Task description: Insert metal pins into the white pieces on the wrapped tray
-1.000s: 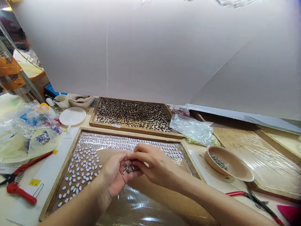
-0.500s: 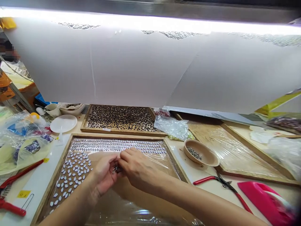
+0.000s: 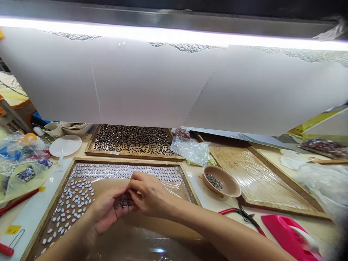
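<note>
Metal pins (image 3: 123, 202): small heap in the cupped left hand (image 3: 104, 214), fingers half curled round it, above the wooden tray (image 3: 122, 160) of white petals (image 3: 78, 188). Right hand (image 3: 149, 195): fingertips pinched together on the heap. Pose unchanged from a second ago; picking seemingly continues.

The view lifts and swings right: a lit strip (image 3: 174, 34) now runs along the top, a pink object (image 3: 288, 235) enters at lower right, the bowl (image 3: 231, 188) nears the middle, and the left hand (image 3: 104, 212), cupping pins (image 3: 123, 202), and right hand (image 3: 149, 195) sit further left.
</note>
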`<state>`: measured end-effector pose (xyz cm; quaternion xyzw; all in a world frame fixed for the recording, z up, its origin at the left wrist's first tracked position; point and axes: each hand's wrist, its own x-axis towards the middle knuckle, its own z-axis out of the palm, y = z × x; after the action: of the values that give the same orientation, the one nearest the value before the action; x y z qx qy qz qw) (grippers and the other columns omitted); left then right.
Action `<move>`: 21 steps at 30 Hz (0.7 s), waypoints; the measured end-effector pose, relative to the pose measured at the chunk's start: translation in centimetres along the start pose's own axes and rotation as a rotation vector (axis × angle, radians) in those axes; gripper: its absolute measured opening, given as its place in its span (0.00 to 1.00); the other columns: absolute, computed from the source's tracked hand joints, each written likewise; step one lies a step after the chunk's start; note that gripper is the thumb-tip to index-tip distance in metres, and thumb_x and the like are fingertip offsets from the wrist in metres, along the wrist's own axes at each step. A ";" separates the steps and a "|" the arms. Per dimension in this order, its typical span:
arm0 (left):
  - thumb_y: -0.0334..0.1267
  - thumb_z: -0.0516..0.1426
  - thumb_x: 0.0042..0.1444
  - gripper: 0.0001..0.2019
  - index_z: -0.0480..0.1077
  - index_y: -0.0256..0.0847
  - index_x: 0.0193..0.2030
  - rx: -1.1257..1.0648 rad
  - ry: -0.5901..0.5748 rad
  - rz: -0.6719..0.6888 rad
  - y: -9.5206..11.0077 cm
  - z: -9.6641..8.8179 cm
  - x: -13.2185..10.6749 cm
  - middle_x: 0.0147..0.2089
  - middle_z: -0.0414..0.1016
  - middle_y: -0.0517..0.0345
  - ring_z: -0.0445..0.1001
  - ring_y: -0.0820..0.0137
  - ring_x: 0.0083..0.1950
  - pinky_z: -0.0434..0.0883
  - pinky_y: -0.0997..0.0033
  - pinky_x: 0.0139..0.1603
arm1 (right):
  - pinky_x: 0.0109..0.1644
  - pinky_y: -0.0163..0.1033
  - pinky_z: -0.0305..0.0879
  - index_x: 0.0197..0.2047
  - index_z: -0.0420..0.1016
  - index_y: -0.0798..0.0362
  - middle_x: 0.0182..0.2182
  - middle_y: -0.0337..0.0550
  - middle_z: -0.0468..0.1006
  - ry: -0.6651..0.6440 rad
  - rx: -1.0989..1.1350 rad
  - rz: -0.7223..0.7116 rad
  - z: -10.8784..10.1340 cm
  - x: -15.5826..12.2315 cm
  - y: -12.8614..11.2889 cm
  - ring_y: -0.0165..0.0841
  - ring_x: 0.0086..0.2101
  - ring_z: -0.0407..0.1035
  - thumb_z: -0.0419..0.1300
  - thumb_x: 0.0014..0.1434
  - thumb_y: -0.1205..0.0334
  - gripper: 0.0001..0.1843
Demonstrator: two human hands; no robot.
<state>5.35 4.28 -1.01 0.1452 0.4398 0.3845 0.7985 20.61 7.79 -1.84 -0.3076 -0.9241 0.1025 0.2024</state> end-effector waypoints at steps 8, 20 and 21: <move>0.31 0.58 0.52 0.04 0.73 0.31 0.32 0.117 -0.086 0.029 -0.4 -0.5 0.3 0.35 0.76 0.48 0.75 0.69 0.37 0.71 0.68 0.43 | 0.27 0.33 0.51 0.27 0.68 0.56 0.27 0.43 0.66 0.121 0.015 0.054 0.4 -1.1 -0.3 0.28 0.26 0.57 0.49 0.57 0.69 0.10; 0.30 0.57 0.50 0.04 0.73 0.31 0.31 0.092 -0.120 0.086 -0.7 -0.6 0.2 0.31 0.75 0.52 0.73 0.72 0.33 0.72 0.70 0.40 | 0.29 0.34 0.53 0.31 0.68 0.55 0.29 0.43 0.66 0.197 0.030 0.176 0.7 -1.6 -1.5 0.29 0.28 0.60 0.49 0.58 0.68 0.07; 0.31 0.57 0.51 0.04 0.73 0.31 0.32 0.096 -0.120 0.089 -0.7 -0.5 0.2 0.32 0.76 0.51 0.73 0.72 0.33 0.72 0.70 0.40 | 0.29 0.34 0.54 0.31 0.67 0.55 0.30 0.43 0.66 0.195 0.071 0.210 0.7 -1.5 -1.4 0.29 0.28 0.60 0.50 0.56 0.68 0.06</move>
<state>5.35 3.95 -1.83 0.2255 0.4020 0.3888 0.7977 20.66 5.67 -2.52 -0.4036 -0.8586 0.1254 0.2902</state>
